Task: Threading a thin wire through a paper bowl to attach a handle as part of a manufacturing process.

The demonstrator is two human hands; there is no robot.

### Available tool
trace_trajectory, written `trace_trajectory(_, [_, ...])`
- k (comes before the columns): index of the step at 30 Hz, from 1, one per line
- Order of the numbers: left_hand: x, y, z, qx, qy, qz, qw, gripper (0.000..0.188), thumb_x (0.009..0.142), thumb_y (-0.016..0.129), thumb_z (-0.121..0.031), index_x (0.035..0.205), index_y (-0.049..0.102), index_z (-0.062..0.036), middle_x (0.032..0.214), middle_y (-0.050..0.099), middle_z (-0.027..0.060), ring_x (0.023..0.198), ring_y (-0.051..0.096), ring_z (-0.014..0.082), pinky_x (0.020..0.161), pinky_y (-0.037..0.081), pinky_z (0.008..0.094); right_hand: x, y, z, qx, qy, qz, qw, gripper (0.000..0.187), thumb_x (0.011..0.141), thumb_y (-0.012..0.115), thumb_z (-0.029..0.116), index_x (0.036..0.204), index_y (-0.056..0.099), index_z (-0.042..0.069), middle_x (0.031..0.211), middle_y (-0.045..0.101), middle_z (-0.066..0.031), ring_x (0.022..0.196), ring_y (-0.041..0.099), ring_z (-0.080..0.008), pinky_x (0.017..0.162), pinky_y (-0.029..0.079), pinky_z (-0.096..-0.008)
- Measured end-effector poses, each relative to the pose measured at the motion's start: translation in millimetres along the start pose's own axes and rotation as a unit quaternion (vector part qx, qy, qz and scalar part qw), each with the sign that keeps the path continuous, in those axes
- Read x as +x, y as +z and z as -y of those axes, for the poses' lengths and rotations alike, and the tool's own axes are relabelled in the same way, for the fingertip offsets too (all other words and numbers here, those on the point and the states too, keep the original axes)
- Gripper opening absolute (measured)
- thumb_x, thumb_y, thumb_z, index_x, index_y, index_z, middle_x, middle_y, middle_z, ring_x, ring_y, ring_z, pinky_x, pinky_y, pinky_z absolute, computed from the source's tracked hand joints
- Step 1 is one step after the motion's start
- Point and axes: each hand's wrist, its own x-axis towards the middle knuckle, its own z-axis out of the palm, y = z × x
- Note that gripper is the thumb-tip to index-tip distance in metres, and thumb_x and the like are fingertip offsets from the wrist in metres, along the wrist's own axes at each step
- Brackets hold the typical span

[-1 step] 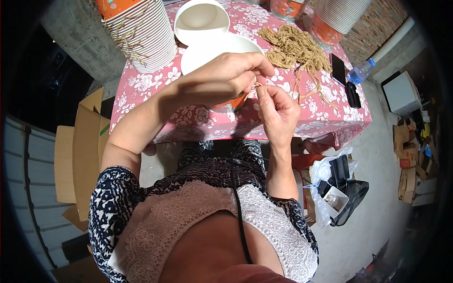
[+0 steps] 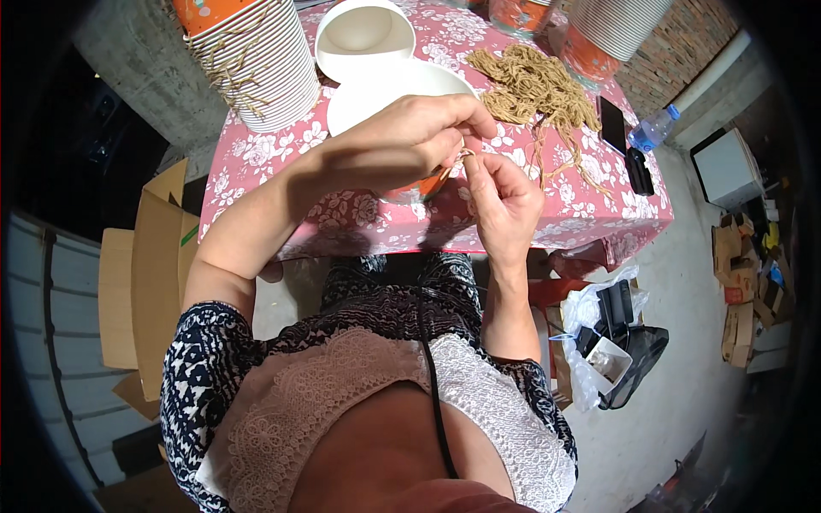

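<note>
A paper bucket (image 2: 389, 85), white inside, stands near the table's front edge, with an orange patch of its outer side showing below my left wrist. My left hand (image 2: 432, 128) reaches across it, fingers closed in a pinch at its right side. There the fingertips hold a short piece of tan twine (image 2: 464, 155). Just to the right, my right hand (image 2: 505, 201) pinches the same twine between thumb and forefinger. My left hand and forearm hide much of the bucket and part of the twine.
A floral pink tablecloth (image 2: 274, 205) covers the table. Around the bucket are another white bucket (image 2: 366, 38), tall bucket stacks (image 2: 265, 73), a heap of tan twine (image 2: 534, 85), a phone (image 2: 611, 125) and a bottle (image 2: 654, 130). Cardboard (image 2: 154, 274) stands left.
</note>
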Motion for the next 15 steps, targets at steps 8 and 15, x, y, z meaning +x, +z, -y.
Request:
trace_trajectory(8, [-11, 3, -12, 0.041, -0.057, -0.042, 0.997, 0.025, 0.094, 0.05, -0.003, 0.116, 0.061, 0.0006, 0.1, 0.062, 0.007, 0.092, 0.058, 0.0134, 0.084, 0.05, 0.0296, 1, 4, -3, 0.033, 0.007, -0.007, 0.999, 0.013, 0.094, 0.069, 0.009, 0.095, 0.072, -0.003, 0.069, 0.058, 0.0077, 0.062, 0.044, 0.0006, 0.053, 0.034, -0.0181])
trace_trajectory(15, [-28, 25, 3, 0.389, 0.153, -0.128, 0.899, 0.034, 0.07, 0.083, -0.016, 0.092, 0.061, -0.0015, 0.101, 0.061, 0.0132, 0.099, 0.061, 0.0286, 0.102, 0.042, 0.0474, 0, -1, -8, 0.094, 0.021, 0.004, 0.995, 0.012, 0.094, 0.069, 0.01, 0.095, 0.073, -0.002, 0.07, 0.062, 0.0044, 0.06, 0.048, -0.0011, 0.052, 0.036, -0.018])
